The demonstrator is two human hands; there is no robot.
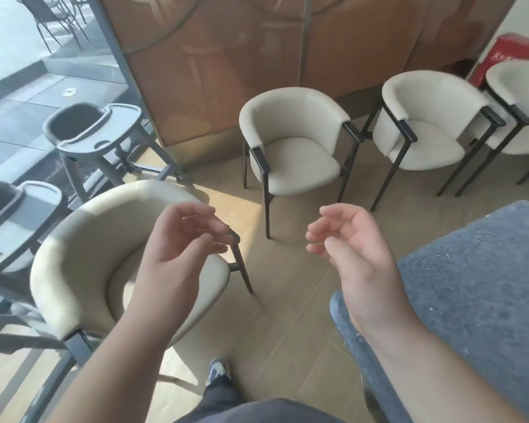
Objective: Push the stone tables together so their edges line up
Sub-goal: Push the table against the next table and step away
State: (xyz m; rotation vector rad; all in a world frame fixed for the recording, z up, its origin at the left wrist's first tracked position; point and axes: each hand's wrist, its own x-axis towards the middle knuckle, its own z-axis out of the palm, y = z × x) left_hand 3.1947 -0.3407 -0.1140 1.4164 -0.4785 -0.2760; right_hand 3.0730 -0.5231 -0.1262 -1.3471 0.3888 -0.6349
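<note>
Grey speckled stone table (pixel 477 285) at the near right, its rounded corner reaching toward the middle of the floor; only this one table in view. Right hand (pixel 353 248) raised just left of the table's edge, its forearm crossing over the near corner; contact with the top not clear. Fingers loosely curled, palm turned inward, grasping nothing. Left hand (pixel 184 239) raised level with it, well apart, fingers likewise relaxed and curled, nothing held. Beneath the left forearm, a cream tub chair (pixel 104 264) on dark legs at the near left. Further off, centre, a second cream chair (pixel 293 141); to its right a third cream chair (pixel 425 117), a fourth partly cut by the right frame edge. Grey high chair (pixel 95 132) at the far left by the glass wall, another nearer at the left edge. Red box (pixel 513 56) at the far right. One shoe (pixel 217 372) on the wood-toned floor, near centre.
</note>
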